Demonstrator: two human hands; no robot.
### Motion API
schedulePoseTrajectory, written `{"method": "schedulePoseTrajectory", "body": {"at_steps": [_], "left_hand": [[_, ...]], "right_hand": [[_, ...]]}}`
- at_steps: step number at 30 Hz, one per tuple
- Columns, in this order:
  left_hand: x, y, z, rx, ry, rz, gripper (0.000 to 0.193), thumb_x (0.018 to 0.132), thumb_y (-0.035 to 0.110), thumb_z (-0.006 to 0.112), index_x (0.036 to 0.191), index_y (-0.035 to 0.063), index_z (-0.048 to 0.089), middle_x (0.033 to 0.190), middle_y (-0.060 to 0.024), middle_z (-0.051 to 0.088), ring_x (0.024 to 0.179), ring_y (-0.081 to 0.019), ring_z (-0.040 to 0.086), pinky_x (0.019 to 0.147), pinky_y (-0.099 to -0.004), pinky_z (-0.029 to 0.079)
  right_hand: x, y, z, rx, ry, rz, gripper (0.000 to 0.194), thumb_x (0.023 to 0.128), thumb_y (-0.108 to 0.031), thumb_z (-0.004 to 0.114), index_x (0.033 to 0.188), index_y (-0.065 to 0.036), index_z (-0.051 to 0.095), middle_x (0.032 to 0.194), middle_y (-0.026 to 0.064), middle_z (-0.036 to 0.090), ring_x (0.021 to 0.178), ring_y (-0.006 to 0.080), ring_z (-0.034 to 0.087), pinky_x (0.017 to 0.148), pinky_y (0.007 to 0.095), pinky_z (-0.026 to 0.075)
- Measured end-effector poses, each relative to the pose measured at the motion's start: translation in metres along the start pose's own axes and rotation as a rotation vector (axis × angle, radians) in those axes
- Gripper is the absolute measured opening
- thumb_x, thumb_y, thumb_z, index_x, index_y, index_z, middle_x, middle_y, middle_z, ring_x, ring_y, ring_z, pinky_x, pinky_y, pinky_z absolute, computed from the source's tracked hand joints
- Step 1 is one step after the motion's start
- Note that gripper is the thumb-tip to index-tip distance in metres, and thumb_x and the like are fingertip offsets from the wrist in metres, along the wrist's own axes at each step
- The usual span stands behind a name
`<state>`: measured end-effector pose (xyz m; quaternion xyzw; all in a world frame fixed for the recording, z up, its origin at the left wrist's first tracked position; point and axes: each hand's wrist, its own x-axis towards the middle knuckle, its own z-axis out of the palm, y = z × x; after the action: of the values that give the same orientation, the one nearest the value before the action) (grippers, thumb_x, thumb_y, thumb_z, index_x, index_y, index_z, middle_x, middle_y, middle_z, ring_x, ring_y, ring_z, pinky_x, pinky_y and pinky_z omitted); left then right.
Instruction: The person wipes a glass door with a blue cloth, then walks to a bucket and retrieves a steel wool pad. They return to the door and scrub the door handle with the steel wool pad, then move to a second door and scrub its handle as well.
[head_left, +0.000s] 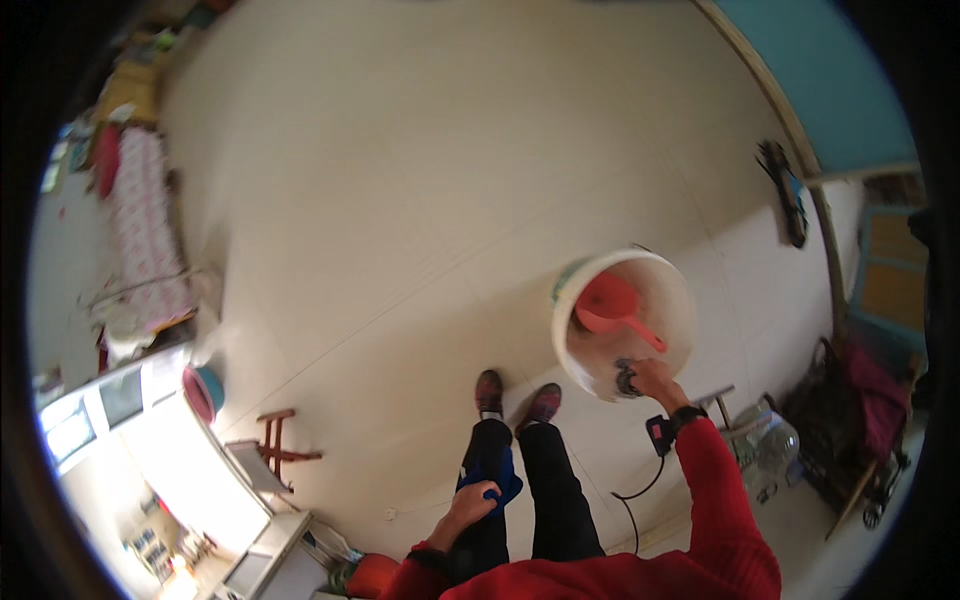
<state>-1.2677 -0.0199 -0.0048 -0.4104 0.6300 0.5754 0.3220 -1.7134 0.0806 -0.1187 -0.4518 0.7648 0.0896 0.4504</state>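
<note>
A white plastic bucket stands on the floor to the front right of my feet. Inside it lies a red plastic dipper, its handle pointing toward the near right. At the bucket's near rim my right hand grips a small dark item, which is blurred; it may be a scouring pad. My left hand is closed on a blue cloth in front of my left leg. A black wristband is on each wrist.
A folding stool stands at the left, near a pink and teal basin. Beside my right arm are a large clear plastic bottle and a black cable. A dark long object lies by the doorframe at the far right.
</note>
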Motion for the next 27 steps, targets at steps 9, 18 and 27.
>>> {"method": "schedulePoseTrajectory", "body": {"at_steps": [9, 18, 27], "left_hand": [[-0.054, -0.023, -0.028, -0.037, 0.157, 0.011, 0.028, 0.074, 0.02, 0.058, 0.099, 0.0112, 0.063, 0.101, -0.0118, 0.066, 0.097, -0.0329, 0.06, 0.085, -0.0414, 0.046], [-0.12, -0.074, -0.033, -0.212, 0.328, -0.051, 0.037, 0.082, 0.042, 0.059, 0.1, 0.0102, 0.066, 0.098, -0.0141, 0.066, 0.093, -0.0316, 0.062, 0.081, -0.0412, 0.047], [-0.231, -0.179, 0.091, -0.22, 0.395, -0.339, 0.041, 0.083, 0.045, 0.057, 0.093, 0.0071, 0.069, 0.089, -0.0176, 0.067, 0.085, -0.0342, 0.064, 0.075, -0.0434, 0.049]], "right_hand": [[-0.003, 0.023, 0.04, -0.155, -0.046, 0.128, 0.029, 0.079, -0.015, 0.056, 0.106, -0.007, 0.061, 0.099, 0.0171, 0.066, 0.094, 0.0373, 0.062, 0.08, 0.0476, 0.048], [-0.019, 0.06, 0.033, 0.326, 0.176, 0.047, 0.03, 0.08, -0.007, 0.046, 0.104, 0.003, 0.061, 0.097, 0.0176, 0.067, 0.085, 0.0332, 0.064, 0.076, 0.0423, 0.05], [-0.068, 0.017, -0.057, 1.071, 0.196, -0.262, 0.022, 0.089, -0.016, 0.05, 0.105, -0.005, 0.061, 0.089, 0.0071, 0.065, 0.065, 0.0163, 0.059, 0.056, 0.031, 0.048]]}}
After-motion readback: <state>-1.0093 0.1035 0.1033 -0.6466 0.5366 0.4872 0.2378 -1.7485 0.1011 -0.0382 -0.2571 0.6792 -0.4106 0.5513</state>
